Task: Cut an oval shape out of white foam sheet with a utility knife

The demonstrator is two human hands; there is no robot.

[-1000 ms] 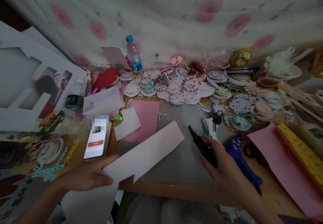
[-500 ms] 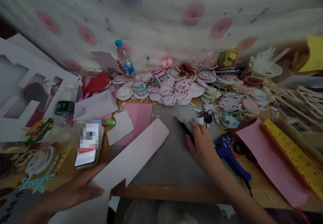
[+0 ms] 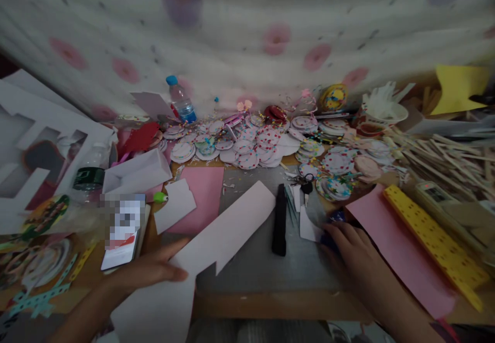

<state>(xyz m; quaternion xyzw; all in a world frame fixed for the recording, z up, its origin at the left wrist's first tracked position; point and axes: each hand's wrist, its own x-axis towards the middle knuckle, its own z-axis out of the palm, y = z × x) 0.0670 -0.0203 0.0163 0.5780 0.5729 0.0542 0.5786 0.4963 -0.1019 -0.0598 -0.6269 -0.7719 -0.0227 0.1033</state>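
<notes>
A long white card with an angled cut-out [image 3: 232, 229] lies slantwise over the front left of the grey mat [image 3: 251, 273]. My left hand [image 3: 154, 271] grips its lower part, thumb on top. A black cutter [image 3: 280, 222] rests on the mat to the right of the card, touched by neither hand. Farther right, my right hand [image 3: 348, 247] is closed around the blue glue gun [image 3: 332, 237], most of which is hidden under the fingers. A small white paper piece [image 3: 310, 225] lies beside those fingertips, near a bunch of keys [image 3: 307, 184].
Several dotted paper discs [image 3: 247, 147] are heaped along the back. On the left are a phone [image 3: 124, 232], bottles [image 3: 89, 170] and a white paper tray [image 3: 139, 170]. Pink paper [image 3: 402, 250], a yellow dotted strip [image 3: 433, 240] and wooden sticks [image 3: 444, 162] lie on the right.
My right hand has let go of the black cutter, which now lies on the mat, and has moved right onto the glue gun. My left hand and the white card have shifted right in view.
</notes>
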